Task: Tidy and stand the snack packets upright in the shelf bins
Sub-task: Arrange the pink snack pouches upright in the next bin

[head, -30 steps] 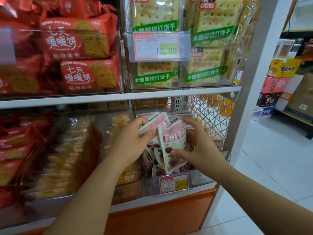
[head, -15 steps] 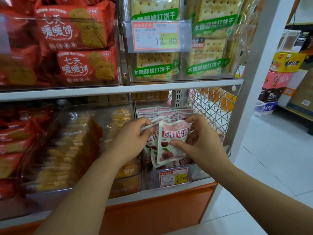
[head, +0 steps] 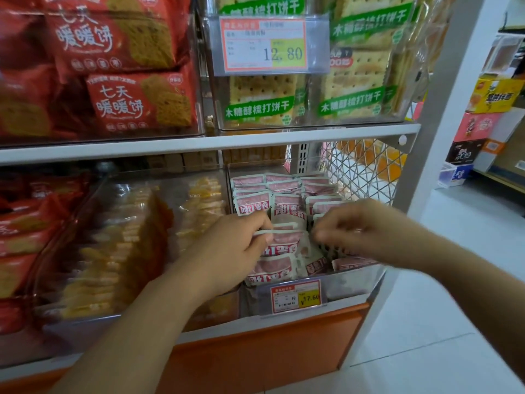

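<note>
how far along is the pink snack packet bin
Done: the back rows stand upright. In hand: the left hand grips a middle packet by its top; the right hand is at the right-side packets, grip blurred. Left: the front packets lean crookedly behind the price tag.

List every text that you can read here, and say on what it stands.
"七天暖暖饼": red packets.
"木糖醇梳打饼干": green bands on the cracker packs.
"12.80": upper price tag.
"¥17.60": lower price tag.
"网红零食": pink packets, partly covered on some.
The small print on both tags and the print on the boxes at right are too blurred to read.
</note>
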